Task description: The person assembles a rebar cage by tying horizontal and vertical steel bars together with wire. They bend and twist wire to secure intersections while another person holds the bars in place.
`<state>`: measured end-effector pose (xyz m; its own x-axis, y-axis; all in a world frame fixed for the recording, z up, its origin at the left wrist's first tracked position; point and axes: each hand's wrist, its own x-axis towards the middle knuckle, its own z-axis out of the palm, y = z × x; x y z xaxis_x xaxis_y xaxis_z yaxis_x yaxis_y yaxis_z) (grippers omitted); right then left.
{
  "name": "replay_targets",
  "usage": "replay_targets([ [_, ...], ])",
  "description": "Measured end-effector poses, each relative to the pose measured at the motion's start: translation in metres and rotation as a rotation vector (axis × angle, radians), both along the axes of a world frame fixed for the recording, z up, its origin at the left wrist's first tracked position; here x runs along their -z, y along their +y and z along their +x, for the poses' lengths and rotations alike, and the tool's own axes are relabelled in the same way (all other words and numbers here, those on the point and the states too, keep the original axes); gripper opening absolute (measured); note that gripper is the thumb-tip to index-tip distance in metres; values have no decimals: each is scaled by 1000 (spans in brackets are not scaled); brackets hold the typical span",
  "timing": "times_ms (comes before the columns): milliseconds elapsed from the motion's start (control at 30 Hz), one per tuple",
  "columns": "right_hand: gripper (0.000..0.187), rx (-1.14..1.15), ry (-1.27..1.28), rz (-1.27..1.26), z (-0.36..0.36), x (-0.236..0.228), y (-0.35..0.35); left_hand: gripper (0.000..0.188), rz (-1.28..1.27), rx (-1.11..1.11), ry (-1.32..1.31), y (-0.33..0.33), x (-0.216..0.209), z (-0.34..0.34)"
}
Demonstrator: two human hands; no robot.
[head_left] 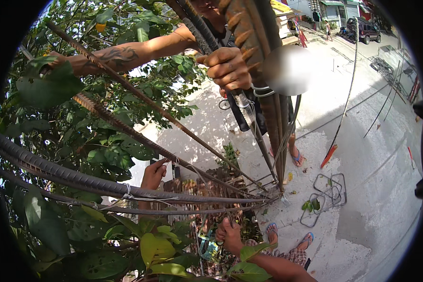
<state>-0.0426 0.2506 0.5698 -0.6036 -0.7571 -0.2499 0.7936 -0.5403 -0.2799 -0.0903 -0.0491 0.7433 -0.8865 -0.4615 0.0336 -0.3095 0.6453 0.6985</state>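
My left hand (153, 175) is closed behind the rusty rebar, its fingertips pinched together beside a thin tie wire (176, 160); whatever lies between them is too small to name. Lower down, my right hand (229, 235) makes a fist, with something slim and dark showing above it that I cannot identify. Between my hands run thick ribbed rebars (103, 187), with pale wire (128, 193) wound around one. Across from me, a co-worker's hand (228, 69) grips an upright bar. That person's other hand (51, 63) is partly behind a leaf at the far left.
Leafy branches (94, 254) crowd the left and lower side. Upright rusted bars (272, 127) meet the others near the concrete ground (376, 207). Bent wire stirrups (333, 190) lie to the right, near a thin leaning rod (348, 103). A dark vehicle (364, 30) stands far off.
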Motion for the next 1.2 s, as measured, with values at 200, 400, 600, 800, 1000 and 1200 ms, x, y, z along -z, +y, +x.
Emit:
replay_targets([
  [200,46,53,-43,18,1,-33,-28,30,128,74,-83,-18,-6,-8],
  [400,49,113,21,25,-3,-34,-23,18,-159,240,-215,-51,-17,-26],
  [600,49,0,3,124,3,-35,-28,22,-363,235,-165,-49,-17,-35],
  [800,51,-190,-201,-59,7,-40,-24,19,-351,84,-49,-10,8,-3],
  [1000,52,-300,-191,-63,-1,-40,-18,27,1035,-277,270,18,41,13],
  [1200,51,-162,132,182,-2,-51,-7,23,1539,-248,192,34,24,23],
])
